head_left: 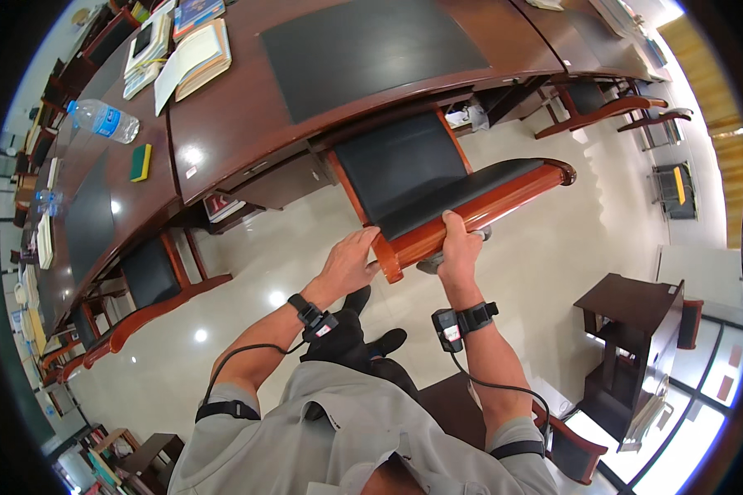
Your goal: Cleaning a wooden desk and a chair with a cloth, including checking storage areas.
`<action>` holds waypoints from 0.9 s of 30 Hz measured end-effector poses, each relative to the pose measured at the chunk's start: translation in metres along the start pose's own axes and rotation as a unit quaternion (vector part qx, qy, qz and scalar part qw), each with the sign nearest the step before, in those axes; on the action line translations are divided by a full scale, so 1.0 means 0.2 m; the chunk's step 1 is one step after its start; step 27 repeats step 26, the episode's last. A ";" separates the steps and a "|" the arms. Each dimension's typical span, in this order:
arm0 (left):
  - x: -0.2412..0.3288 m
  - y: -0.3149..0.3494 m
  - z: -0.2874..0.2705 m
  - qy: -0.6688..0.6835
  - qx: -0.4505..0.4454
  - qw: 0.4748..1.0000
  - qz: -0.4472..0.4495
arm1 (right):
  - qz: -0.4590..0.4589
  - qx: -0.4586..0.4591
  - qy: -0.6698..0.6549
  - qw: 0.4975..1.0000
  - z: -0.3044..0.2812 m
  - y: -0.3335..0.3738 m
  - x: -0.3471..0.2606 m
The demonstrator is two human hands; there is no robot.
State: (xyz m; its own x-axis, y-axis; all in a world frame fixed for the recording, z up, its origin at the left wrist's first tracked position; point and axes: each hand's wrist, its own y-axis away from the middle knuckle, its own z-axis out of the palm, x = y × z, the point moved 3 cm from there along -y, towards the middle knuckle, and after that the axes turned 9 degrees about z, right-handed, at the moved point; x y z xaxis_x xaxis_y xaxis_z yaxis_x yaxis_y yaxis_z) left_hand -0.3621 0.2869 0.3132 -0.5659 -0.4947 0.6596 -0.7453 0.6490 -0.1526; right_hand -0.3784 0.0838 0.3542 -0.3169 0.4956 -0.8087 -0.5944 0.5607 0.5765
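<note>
A wooden chair with a reddish-brown frame and black padding stands in front of me, its seat facing the long desk. My left hand is at the left end of the chair's backrest, fingers curled against the wooden corner. Further right, my right hand grips the backrest's wooden rail, thumb on top and fingers hidden behind it. Something grey and soft-looking shows beneath the rail on both sides of that hand; its kind is unclear. Both wrists carry strapped black devices with cables.
Ahead runs a dark brown desk with a black desk mat. On its left lie papers, a plastic water bottle and a yellow-green sponge. Another chair is at left; a dark wooden lectern stands at right.
</note>
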 end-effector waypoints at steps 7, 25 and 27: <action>-0.05 -0.09 -0.05 0.015 0.020 1.000 -0.010 | -0.015 -0.005 -0.015 1.000 0.11 -0.09 -0.04; -0.22 0.41 0.08 0.076 -0.220 0.965 -0.124 | 0.033 -0.098 0.049 0.993 0.01 -0.08 -0.03; -0.21 0.47 0.07 0.039 -0.333 0.930 -0.148 | 0.004 -0.142 0.039 0.989 -0.01 -0.07 -0.01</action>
